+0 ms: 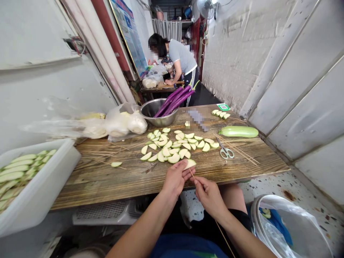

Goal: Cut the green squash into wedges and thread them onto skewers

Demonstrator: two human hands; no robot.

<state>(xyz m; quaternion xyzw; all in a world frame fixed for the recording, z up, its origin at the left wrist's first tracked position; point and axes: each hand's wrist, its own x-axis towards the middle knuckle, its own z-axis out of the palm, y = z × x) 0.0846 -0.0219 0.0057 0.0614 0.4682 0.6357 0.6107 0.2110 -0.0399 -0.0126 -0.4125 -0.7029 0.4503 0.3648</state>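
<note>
Zucchini slice (pixel 190 164), 1x, pinched in left hand (pixel 174 177) above wooden table (pixel 88 182), right hand (pixel 210 195) close by clamped on 1x bamboo skewer (pixel 191 173), tip at slice's edge; beyond: 1x whole zucchini (pixel 238 131), 1x scissors (pixel 223 147), loose slices (pixel 174 158) too overlapped to count

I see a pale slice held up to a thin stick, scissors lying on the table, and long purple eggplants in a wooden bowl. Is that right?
Not quite: the bowl is metal, not wooden, as the head view shows. The eggplants are in it, the pale slice is held up to a thin stick, and the scissors lie on the table.
</note>
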